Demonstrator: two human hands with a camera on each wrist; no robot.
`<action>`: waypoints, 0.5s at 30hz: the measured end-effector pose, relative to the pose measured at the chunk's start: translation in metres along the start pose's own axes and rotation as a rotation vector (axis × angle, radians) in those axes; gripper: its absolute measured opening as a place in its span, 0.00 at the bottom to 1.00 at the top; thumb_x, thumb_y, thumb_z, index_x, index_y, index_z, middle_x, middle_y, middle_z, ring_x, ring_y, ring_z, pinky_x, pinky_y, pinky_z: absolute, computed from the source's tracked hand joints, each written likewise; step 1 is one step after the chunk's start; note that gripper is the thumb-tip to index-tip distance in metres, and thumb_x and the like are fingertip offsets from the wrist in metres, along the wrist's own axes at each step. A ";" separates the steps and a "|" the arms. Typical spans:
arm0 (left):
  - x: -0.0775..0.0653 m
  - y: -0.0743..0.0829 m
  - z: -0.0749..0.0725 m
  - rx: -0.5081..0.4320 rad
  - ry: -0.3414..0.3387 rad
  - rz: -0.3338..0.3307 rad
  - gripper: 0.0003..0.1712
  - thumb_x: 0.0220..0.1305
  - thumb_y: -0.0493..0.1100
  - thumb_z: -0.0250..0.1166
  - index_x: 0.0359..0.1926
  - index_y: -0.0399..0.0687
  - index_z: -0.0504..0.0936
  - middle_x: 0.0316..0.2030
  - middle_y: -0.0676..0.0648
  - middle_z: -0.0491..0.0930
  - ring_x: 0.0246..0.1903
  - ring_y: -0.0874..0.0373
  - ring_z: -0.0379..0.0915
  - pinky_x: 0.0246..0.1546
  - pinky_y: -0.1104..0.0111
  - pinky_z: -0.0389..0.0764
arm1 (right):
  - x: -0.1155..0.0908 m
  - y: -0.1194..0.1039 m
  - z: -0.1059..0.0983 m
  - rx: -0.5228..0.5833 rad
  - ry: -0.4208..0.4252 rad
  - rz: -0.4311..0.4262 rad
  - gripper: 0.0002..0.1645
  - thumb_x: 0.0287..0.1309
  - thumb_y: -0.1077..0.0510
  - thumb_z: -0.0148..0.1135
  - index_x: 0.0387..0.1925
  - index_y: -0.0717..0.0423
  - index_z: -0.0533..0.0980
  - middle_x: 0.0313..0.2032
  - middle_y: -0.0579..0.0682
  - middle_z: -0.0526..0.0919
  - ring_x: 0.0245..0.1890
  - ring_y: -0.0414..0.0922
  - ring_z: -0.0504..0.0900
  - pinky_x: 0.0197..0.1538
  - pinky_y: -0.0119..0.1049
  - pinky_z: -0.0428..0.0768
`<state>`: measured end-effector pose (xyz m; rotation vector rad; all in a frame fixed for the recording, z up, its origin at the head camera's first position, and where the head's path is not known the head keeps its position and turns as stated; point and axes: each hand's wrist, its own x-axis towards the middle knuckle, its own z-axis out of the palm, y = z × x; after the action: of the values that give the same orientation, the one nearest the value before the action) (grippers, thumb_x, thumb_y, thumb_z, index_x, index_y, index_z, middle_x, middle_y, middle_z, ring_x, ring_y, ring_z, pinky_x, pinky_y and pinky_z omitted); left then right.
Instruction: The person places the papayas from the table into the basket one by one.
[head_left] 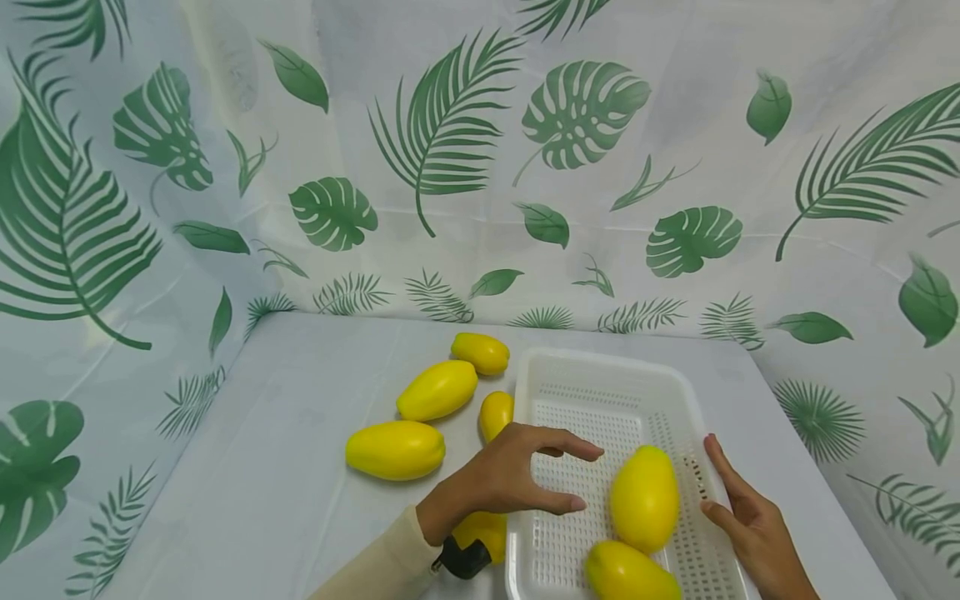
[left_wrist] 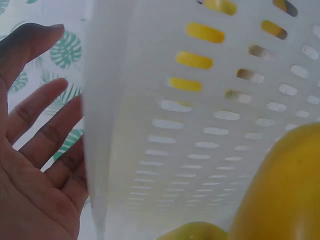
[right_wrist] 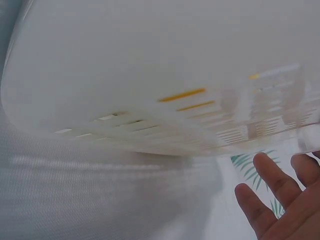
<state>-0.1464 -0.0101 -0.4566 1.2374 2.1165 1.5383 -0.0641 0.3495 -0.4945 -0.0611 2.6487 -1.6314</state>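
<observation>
A white perforated plastic basket (head_left: 528, 367) stands on the table. Two yellow papayas lie in its near right part, one upright (head_left: 645, 500) and one nearer me (head_left: 630, 573). My left hand (head_left: 517, 471) hovers over the basket's left side, thumb and fingers spread apart with nothing between them. In the left wrist view that hand (left_wrist: 37, 135) is beside the basket wall (left_wrist: 107, 125), a papaya (left_wrist: 285, 195) at lower right. My right hand (head_left: 757, 529) is at the basket's right rim, its fingers (right_wrist: 277, 182) loosely extended along the outside.
Left of the basket lie several more yellow papayas, among them one at the back (head_left: 480, 354), a long one (head_left: 437, 390) and the leftmost (head_left: 395, 450). Another (head_left: 480, 533) shows partly under the left wrist. A leaf-printed curtain (head_left: 465, 250) surrounds the white table (head_left: 247, 467).
</observation>
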 end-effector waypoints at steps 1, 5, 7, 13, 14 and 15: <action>-0.001 0.001 -0.001 0.004 0.012 0.006 0.30 0.66 0.51 0.76 0.67 0.58 0.81 0.65 0.61 0.83 0.64 0.73 0.77 0.67 0.72 0.78 | 0.000 0.000 0.000 -0.004 0.000 0.000 0.44 0.80 0.59 0.55 0.86 0.39 0.47 0.86 0.37 0.40 0.69 0.10 0.56 0.53 0.15 0.79; -0.005 0.005 -0.006 0.036 0.055 0.018 0.31 0.65 0.53 0.77 0.68 0.61 0.81 0.66 0.64 0.81 0.65 0.72 0.76 0.67 0.71 0.78 | 0.001 0.002 -0.001 0.023 0.000 -0.005 0.44 0.80 0.61 0.55 0.86 0.40 0.48 0.86 0.36 0.41 0.69 0.11 0.57 0.53 0.14 0.78; -0.008 0.007 -0.009 0.050 0.069 0.014 0.31 0.65 0.54 0.76 0.68 0.62 0.81 0.66 0.65 0.81 0.65 0.72 0.75 0.67 0.70 0.78 | 0.001 0.004 -0.002 0.032 0.000 -0.009 0.44 0.79 0.62 0.55 0.86 0.40 0.48 0.86 0.36 0.41 0.69 0.10 0.57 0.53 0.13 0.78; -0.014 0.012 -0.017 0.038 0.091 0.010 0.33 0.64 0.54 0.77 0.70 0.62 0.80 0.67 0.64 0.81 0.67 0.70 0.74 0.69 0.66 0.77 | 0.002 0.005 -0.003 0.070 0.001 -0.020 0.45 0.78 0.64 0.55 0.86 0.43 0.48 0.86 0.36 0.41 0.69 0.10 0.57 0.54 0.11 0.76; -0.015 0.012 -0.018 0.027 0.095 0.012 0.34 0.64 0.53 0.77 0.70 0.62 0.79 0.67 0.63 0.81 0.68 0.69 0.74 0.70 0.65 0.77 | 0.002 0.006 -0.003 0.072 0.003 -0.023 0.45 0.78 0.65 0.55 0.86 0.44 0.49 0.85 0.36 0.42 0.70 0.10 0.57 0.54 0.11 0.75; -0.016 0.012 -0.020 0.017 0.100 0.012 0.34 0.64 0.52 0.78 0.70 0.62 0.79 0.67 0.62 0.81 0.68 0.68 0.74 0.70 0.64 0.77 | 0.002 0.006 -0.003 0.071 0.004 -0.025 0.44 0.78 0.65 0.55 0.86 0.44 0.49 0.85 0.36 0.42 0.70 0.10 0.57 0.55 0.10 0.74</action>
<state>-0.1434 -0.0338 -0.4419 1.2048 2.1911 1.6227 -0.0667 0.3544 -0.4987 -0.0897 2.6009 -1.7337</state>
